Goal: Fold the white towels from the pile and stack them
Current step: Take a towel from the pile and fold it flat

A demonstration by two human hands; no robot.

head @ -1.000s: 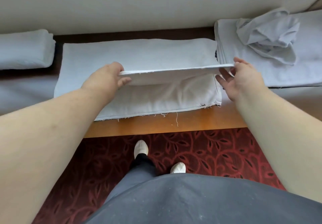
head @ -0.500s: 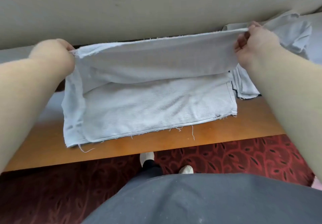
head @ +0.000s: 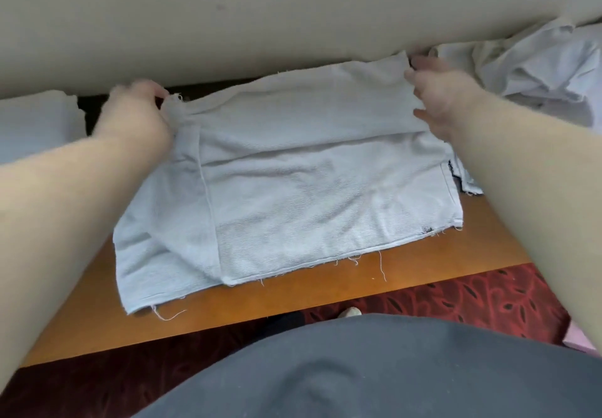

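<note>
Two hands on one white towel [head: 293, 189], and it lies across the wooden table [head: 325, 297] with its long axis running left to right, frayed near edge facing you. Its far edge sits by the wall [head: 293, 10]. To your right, the crumpled towel pile [head: 537, 66] touches it; to your left, a folded stack [head: 35, 121] waits just beside. Your left hand [head: 136, 114] reaches forward, fingers curled, pinching the far left corner. Your right hand [head: 439, 98] grips the far right corner, thumb on top, arms stretched wide.
</note>
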